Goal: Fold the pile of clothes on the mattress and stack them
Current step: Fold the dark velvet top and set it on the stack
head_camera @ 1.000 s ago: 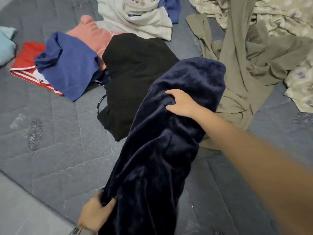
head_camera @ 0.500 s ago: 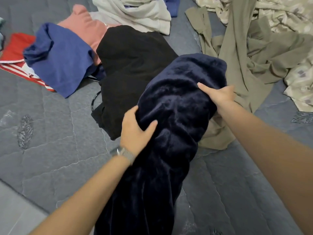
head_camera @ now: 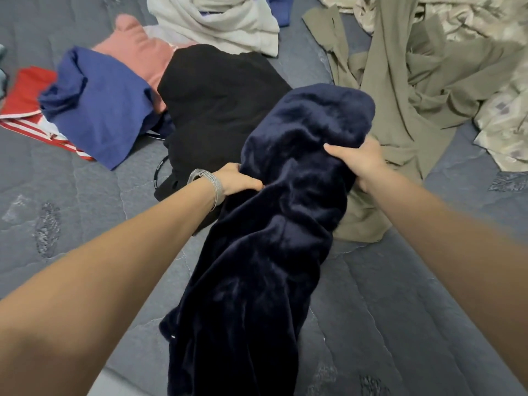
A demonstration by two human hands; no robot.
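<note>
While gripped between left hand (head_camera: 237, 180), right hand (head_camera: 358, 161), navy fleece (head_camera: 274, 224) crumpled

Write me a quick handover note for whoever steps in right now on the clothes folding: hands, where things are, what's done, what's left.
Left hand: grips the left edge of the navy fleece garment.
Right hand: grips its right edge.
The garment lies bunched lengthwise on the grey mattress, its far end over the black garment.
Done: no neat folded stack shows.
Left: fold the navy piece, then the black one, the blue shirt, the pink, red striped, cream and olive pieces, and stack them.
</note>
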